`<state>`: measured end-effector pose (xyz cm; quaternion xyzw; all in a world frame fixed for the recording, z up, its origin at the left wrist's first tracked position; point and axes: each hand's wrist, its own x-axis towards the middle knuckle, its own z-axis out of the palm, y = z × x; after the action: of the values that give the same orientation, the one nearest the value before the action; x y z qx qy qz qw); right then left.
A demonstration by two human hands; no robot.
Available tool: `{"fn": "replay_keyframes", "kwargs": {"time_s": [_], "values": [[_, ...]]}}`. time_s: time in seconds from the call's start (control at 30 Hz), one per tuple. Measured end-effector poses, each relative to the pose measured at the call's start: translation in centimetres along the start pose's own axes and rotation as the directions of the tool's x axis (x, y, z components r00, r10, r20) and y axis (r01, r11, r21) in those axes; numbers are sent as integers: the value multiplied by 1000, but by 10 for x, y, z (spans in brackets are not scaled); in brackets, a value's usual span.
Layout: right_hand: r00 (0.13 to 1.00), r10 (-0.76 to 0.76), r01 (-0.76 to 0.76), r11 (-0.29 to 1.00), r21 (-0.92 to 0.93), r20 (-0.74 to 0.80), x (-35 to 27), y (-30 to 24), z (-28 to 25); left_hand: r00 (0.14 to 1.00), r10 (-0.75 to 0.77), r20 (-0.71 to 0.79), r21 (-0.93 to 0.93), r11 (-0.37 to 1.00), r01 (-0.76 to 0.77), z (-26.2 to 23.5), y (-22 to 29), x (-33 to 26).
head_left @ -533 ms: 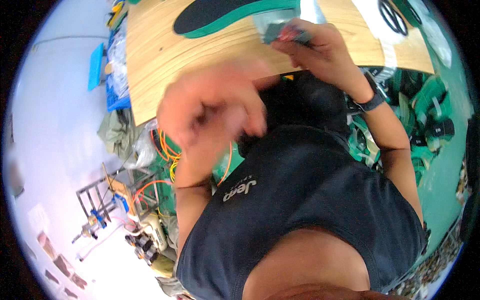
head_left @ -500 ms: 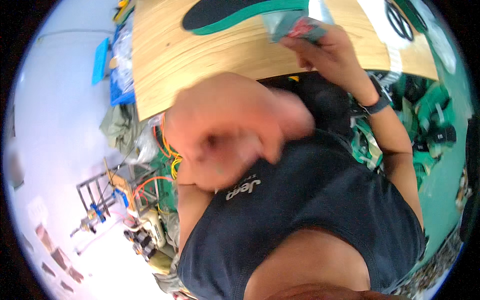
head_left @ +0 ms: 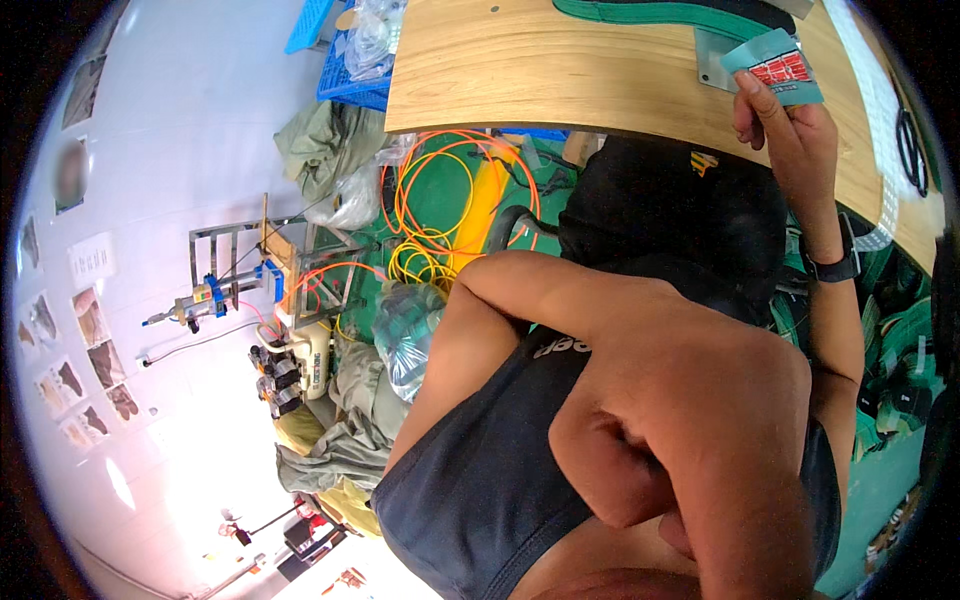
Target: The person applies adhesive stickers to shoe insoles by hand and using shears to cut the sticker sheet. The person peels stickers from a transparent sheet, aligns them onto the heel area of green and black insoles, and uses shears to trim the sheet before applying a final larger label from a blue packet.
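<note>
Above the table's near edge at the upper right, my right hand (head_left: pixel 792 125) pinches a small flat teal card (head_left: pixel 785 72) with a red pattern. A grey-looking flat piece (head_left: pixel 714 62), perhaps a plate, shows on the wooden table (head_left: pixel 480 75) just behind the card. Beyond it lies a green-and-black shoe insole (head_left: pixel 650 14), cut off by the top edge. My left hand (head_left: pixel 680 400) is folded in front of my chest, very close to the camera. Its fingers curl inward; one reaches out of view at the bottom, and anything inside the curl is hidden.
Black-handled scissors (head_left: pixel 910 152) lie at the table's right side, beside a white perforated strip (head_left: pixel 872 110). A blue crate (head_left: pixel 352 82) with clear plastic bags stands left of the table. Orange and yellow hoses (head_left: pixel 430 215) coil on the green floor. Green pieces (head_left: pixel 905 370) are heaped at the right.
The view has swung, so the table sits farther up and right. My left hand has come from the chest's left toward the camera. My right hand still holds the card, now seen flat.
</note>
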<state>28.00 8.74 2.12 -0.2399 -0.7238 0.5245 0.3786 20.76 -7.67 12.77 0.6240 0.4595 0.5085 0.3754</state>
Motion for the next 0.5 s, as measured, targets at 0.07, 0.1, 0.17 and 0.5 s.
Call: {"fn": "replay_keyframes", "kwargs": {"time_s": [0.07,0.1,0.17,0.5], "values": [[999,-36,36,999,-16,21,0,0,-2,994,66,-86,-35,997,-70,-7,-7,-2],[999,-41,43,998,-52,32,0,1,-5,987,94,-129,-51,994,-101,-12,-15,-1],[999,-45,48,994,-102,27,-3,-6,-16,971,128,-204,-57,988,-143,-22,-21,7],[969,-123,135,990,-44,216,-5,-13,-14,980,87,-180,22,996,-84,-84,-108,54]]}}
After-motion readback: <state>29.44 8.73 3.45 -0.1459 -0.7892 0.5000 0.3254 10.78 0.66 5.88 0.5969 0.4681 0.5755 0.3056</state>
